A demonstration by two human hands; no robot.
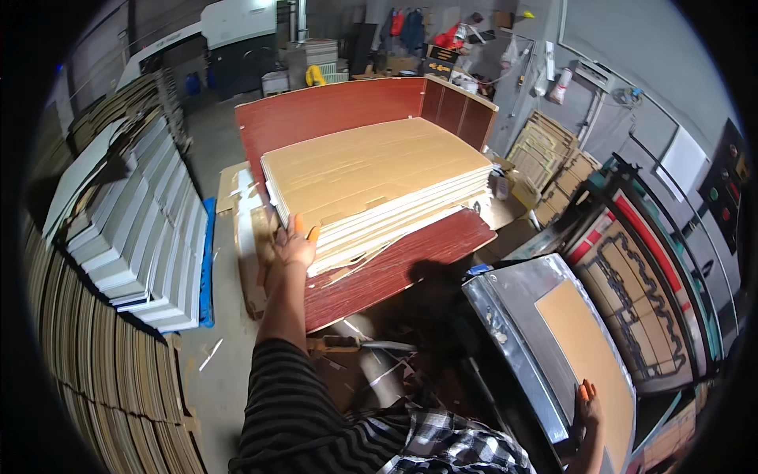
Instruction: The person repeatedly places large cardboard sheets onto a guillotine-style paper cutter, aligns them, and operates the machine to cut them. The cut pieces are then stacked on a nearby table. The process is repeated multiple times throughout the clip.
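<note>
My left hand [296, 248] reaches forward to the near left corner of a stack of brown cardboard sheets [379, 162]. Its fingers are stretched and apart, with orange covers on some fingertips, and they touch the stack's edge. Pale cut edges show along the stack's near side. Low at the right, my right hand [589, 408] lies on a single cardboard sheet [584, 332] with its fingers extended. That sheet rests on the grey metal bed [525, 300] of a machine. Part of the right hand's underside is hidden.
A dark red board [403, 261] lies under the stack, with red panels [332, 110] standing behind it. Tall piles of white-grey sheets [150, 237] and brown cardboard [110, 371] stand left. A curved die frame [639, 300] rises at right. Scraps litter the floor.
</note>
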